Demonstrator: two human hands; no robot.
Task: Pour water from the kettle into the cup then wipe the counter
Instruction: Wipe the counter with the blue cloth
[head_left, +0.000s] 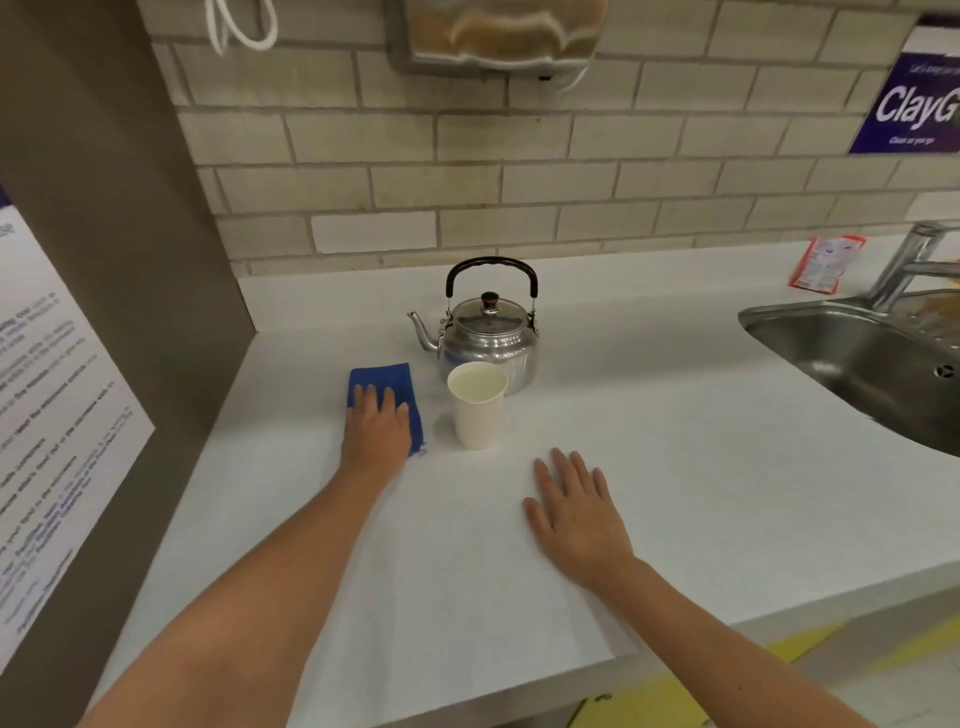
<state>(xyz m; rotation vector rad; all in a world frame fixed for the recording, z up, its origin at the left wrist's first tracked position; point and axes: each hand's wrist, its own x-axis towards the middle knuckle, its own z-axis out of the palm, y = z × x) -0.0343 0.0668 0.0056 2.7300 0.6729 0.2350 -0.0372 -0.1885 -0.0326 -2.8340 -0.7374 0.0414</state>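
- While the left hand (378, 426) lies flat on the blue cloth (384, 402), fingers (370, 397) spread and pressing down rather than gripping, cloth sits on the white worktop (675, 415) just left of the cup; looks set for wiping.
- Right hand (576, 512) rests palm-down on bare worktop, fingers splayed wide, holding nothing; likely just bracing, near the front edge, apart from cup and kettle.
- Paper cup (478, 405) stands upright between cloth and kettle, touching or nearly touching the kettle's front. Inside looks pale; can't tell if water is in it.
- Metal kettle (491, 332) upright behind the cup, lid on, black handle raised, spout pointing left. Nobody holds it.
- Judgement: either pouring is done and wiping is starting, or nothing has begun; can't settle which from this view.
- Cup close beside the cloth: a wide sweep could knock it, so wiping should steer clear.
- Sink (857, 353) and tap (909, 260) at far right, red packet (826, 262) by the wall, well apart from the action.
- Paper towel dispenser (498, 36) on the tiled wall above the kettle.
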